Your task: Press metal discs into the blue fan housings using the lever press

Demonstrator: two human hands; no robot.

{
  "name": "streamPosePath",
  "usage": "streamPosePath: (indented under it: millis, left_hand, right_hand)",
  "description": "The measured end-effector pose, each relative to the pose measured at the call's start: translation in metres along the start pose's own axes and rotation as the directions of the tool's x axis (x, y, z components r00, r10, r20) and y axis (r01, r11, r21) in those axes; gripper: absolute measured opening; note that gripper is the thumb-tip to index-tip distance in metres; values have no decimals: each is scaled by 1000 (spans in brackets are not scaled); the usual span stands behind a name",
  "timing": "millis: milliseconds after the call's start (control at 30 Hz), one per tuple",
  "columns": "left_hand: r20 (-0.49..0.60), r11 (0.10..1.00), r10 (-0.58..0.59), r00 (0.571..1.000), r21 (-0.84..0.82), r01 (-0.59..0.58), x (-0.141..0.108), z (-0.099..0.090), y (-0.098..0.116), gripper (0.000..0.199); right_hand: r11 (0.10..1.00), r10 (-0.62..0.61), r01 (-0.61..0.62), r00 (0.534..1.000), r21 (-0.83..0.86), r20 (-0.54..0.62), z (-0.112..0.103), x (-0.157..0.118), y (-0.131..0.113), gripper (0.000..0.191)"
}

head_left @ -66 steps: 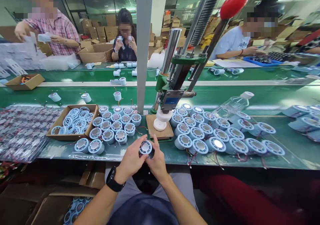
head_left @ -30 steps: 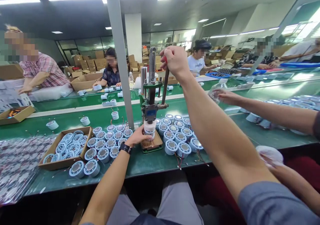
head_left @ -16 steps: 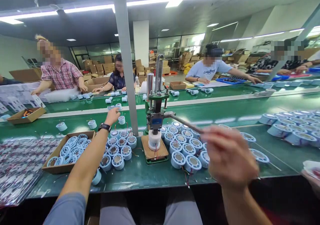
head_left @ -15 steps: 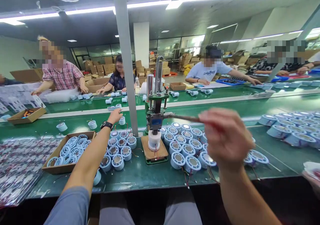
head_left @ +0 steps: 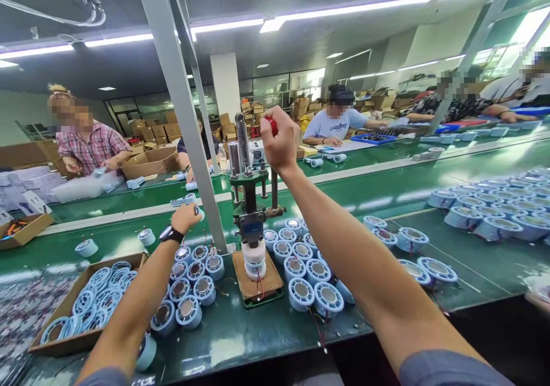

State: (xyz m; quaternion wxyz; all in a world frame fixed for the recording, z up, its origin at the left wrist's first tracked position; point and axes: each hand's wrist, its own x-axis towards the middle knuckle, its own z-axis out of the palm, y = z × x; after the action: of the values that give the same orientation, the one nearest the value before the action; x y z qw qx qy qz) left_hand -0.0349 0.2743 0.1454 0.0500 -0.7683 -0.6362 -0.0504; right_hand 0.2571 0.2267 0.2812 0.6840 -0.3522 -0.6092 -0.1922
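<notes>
My right hand (head_left: 280, 140) is closed around the red knob (head_left: 271, 125) of the press lever (head_left: 274, 188), which stands upright. The green hand press (head_left: 250, 203) has its white plunger (head_left: 254, 252) down on a light-blue round housing (head_left: 255, 270) with thin red and dark wires. Farther left, my left hand (head_left: 185, 219), with a dark watch on the wrist, reaches across the belt. Its fingers close on a light-blue round housing (head_left: 200, 213), partly hidden by the hand.
Round housings (head_left: 189, 310) crowd the left of the press, and more (head_left: 301, 292) stand to its right. A cardboard box (head_left: 60, 347) holds light-blue rings. A grey post (head_left: 184, 99) rises behind. Co-workers (head_left: 333, 125) sit across the green belt (head_left: 378, 200).
My right hand has swung up and forward with the lever, from level to upright. My left hand has closed on the housing that was just below its fingers. The view has shifted.
</notes>
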Motion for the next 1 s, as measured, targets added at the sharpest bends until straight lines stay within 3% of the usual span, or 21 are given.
streamPosePath:
  millis: [100,167,267,367,467,533,633,700,767,900,1000]
  left_hand:
    - [-42,998,49,998,45,-47,-76,-16,6,43]
    - [64,988,153,986,16,-155,-138,-13,22,41]
    - [256,994,113,960,-38,-107,-208,11,59,39]
    - [314,995,6,949,-98,26,-225,42,91,45]
    - [305,982,-41,951,-162,94,-214,62,102,52]
    - [265,975,-37,963,-203,94,-210,64,97,58]
    - [117,966,-42,992,-247,70,-212,50,67,54]
    - [-23,963,-146,989,-230,137,-212,34,27,40]
    - [-130,940,-312,941,-187,286,-204,20,-28,31]
    - [-101,904,-403,910,-202,377,-177,15,-128,21]
    - [-57,898,-399,915,-227,377,-165,28,-156,26]
  right_hand:
    - [1000,29,-29,999,6,24,1,1,1,14]
    - [996,89,-88,994,-13,60,-3,6,-1,13]
    - [990,138,-139,976,-9,168,-21,7,-13,22]
    - [985,150,-166,948,35,280,-50,-32,-40,52]
    - [943,297,-321,931,86,212,-73,-124,-70,68]
    - [903,410,-421,904,90,117,-73,-198,-81,70]
    - [809,577,-587,796,5,184,-52,-281,-80,91]
    - [728,674,-681,686,-86,272,-34,-307,-73,104]
    - [680,724,-724,636,-118,268,-20,-313,-65,103]
    - [711,700,-701,699,-50,147,-18,-310,-68,97]
    - [773,634,-629,757,-85,158,-46,-318,-91,83]
